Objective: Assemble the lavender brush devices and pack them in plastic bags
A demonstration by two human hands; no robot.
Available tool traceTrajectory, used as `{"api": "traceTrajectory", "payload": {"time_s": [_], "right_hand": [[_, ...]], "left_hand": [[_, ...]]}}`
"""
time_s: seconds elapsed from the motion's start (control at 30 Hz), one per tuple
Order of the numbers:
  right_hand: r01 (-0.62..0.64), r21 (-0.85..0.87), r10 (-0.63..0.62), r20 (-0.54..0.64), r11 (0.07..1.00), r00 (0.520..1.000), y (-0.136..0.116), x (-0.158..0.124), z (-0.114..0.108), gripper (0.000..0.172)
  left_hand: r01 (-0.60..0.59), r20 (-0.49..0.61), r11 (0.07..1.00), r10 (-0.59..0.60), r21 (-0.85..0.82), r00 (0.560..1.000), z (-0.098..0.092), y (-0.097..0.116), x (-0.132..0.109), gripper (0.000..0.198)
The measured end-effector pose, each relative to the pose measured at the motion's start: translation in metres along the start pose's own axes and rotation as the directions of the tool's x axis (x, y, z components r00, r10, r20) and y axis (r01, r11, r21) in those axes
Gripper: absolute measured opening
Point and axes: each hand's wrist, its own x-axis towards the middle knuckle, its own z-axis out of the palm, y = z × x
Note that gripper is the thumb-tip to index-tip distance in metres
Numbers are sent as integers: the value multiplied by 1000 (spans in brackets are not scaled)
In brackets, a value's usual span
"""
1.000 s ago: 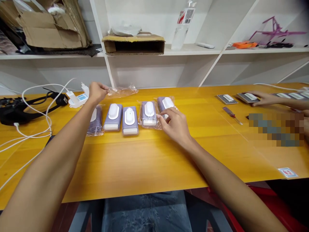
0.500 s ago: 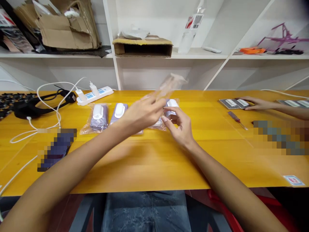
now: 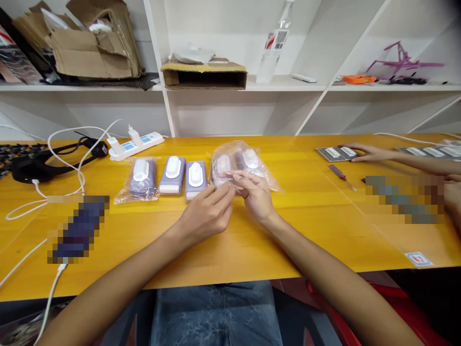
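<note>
A clear plastic bag [image 3: 265, 175] is held up in front of me by its near edge. My left hand [image 3: 209, 211] pinches that edge with its fingertips. Close beside it, my right hand [image 3: 258, 196] also has its fingers closed on the edge, the two sets of fingertips almost touching. Through the film I see two purple-grey blocks with white oval tops; whether they are inside or behind the bag I cannot tell. Left of it stand two bare blocks of the same kind, a middle one [image 3: 195, 178] and another [image 3: 173, 175]. Farther left lies a block in a clear bag [image 3: 142, 178].
A power strip [image 3: 137, 145], white cables, a black head strap [image 3: 32, 166] and a blurred-out phone [image 3: 79, 228] lie at left. On the right are a screwdriver [image 3: 342, 178] and a co-worker's hand [image 3: 367, 153] on a grey plate [image 3: 326, 154]. Shelves hold cardboard boxes and a bottle [image 3: 272, 53].
My left hand has come down and nearer with the bag, which was raised and blurred before. The bag now spreads out beyond both hands. My right hand has closed on its edge.
</note>
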Motion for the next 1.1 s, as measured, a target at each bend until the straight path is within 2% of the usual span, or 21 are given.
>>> {"api": "traceTrajectory", "payload": {"time_s": [0.1, 0.2, 0.27, 0.37, 0.47, 0.6, 0.67, 0.8, 0.87, 0.97, 1.07, 1.1], "right_hand": [[-26, -21, 25, -28, 999, 999, -5, 2, -2, 33], [-10, 18, 10, 14, 1000, 1000, -8, 4, -9, 27], [23, 41, -27, 102, 999, 994, -6, 7, -16, 25], [88, 12, -88, 249, 996, 964, 3, 11, -27, 27], [180, -69, -139, 396, 981, 908, 11, 15, -35, 30], [249, -209, -88, 574, 946, 814, 8, 11, -38, 18], [273, -262, -52, 626, 926, 778, 3, 7, -37, 14], [351, -338, -45, 661, 873, 749, -5, 2, -33, 11], [358, -330, -68, 645, 874, 761, -7, 2, -29, 14], [313, -304, -99, 556, 900, 825, -8, 5, -25, 22], [284, -259, -188, 339, 923, 922, -5, 9, -22, 36], [304, -228, -247, 247, 925, 937, -4, 9, -21, 39]], "left_hand": [[-66, 30, 984, 72, -168, 997, 2, 7, -11, 39], [-123, -1, 972, 125, -200, 992, 2, 6, -22, 37], [-113, -92, 981, 99, -155, 991, 2, 1, -28, 40], [5, -153, 999, -12, -47, 988, 2, -6, -31, 65], [93, -115, 993, -84, 71, 990, 1, -10, -27, 89], [112, 0, 989, -113, 97, 994, -5, -10, -21, 108], [126, 61, 990, -130, 67, 990, -8, -10, -21, 116], [132, 121, 991, -134, 24, 984, -10, -11, -22, 120], [141, 117, 990, -142, 23, 983, -10, -13, -23, 114], [164, 102, 985, -168, 45, 980, -11, -17, -23, 107], [217, 95, 972, -225, 95, 970, -16, -21, -22, 105], [240, 96, 964, -251, 113, 963, -18, -22, -22, 104]]}}
